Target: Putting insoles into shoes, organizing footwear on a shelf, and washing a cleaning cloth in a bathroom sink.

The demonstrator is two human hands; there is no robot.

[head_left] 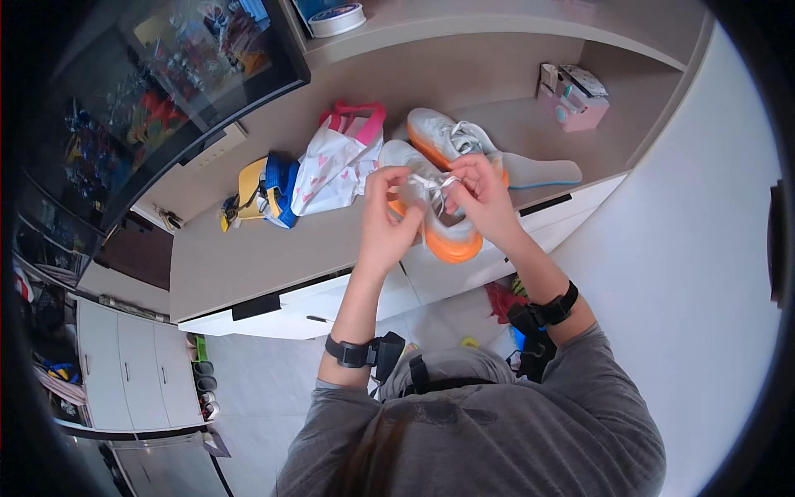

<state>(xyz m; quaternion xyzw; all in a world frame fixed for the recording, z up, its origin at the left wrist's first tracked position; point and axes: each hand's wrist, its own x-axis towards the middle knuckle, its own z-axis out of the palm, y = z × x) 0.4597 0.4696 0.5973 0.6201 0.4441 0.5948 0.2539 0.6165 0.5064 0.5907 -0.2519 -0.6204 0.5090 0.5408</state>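
Handling white laces [430, 183]: two bare hands, head view, held close together but not touching.

Left hand [389, 219]: fingers curled, thumb raised, at the left side of the laces; blur hides whether the fingertips pinch them. Right hand [483, 199]: thumb and fingers drawn together on the laces at the other side.

Near shoe [453, 245]: pale upper, orange sole; below and between the hands, heel toward the person, toe pointing away to the left. Far shoe [431, 132]: matching colours, laced; just beyond the hands. Insole [542, 171]: one, grey, blue-edged; right of the far shoe, beyond the right hand.

Bag [335, 170]: white with pink hearts, bright pink handles; left of the left hand and farther off. Yellow-and-blue article [267, 190]: exact kind unclear; left of the bag. Pink box [575, 106]: small, pale items at its top; well beyond the right hand.

Surface [240, 269]: grey-brown cabinet top carrying all the above, beneath the hands. Drawer fronts [335, 300]: white, dark recessed grips; below the hands, on the person's side. Round white container [338, 20]: on the upper shelf [464, 18], far beyond the hands.

Straps [364, 351]: black, one around each arm, behind the hands.
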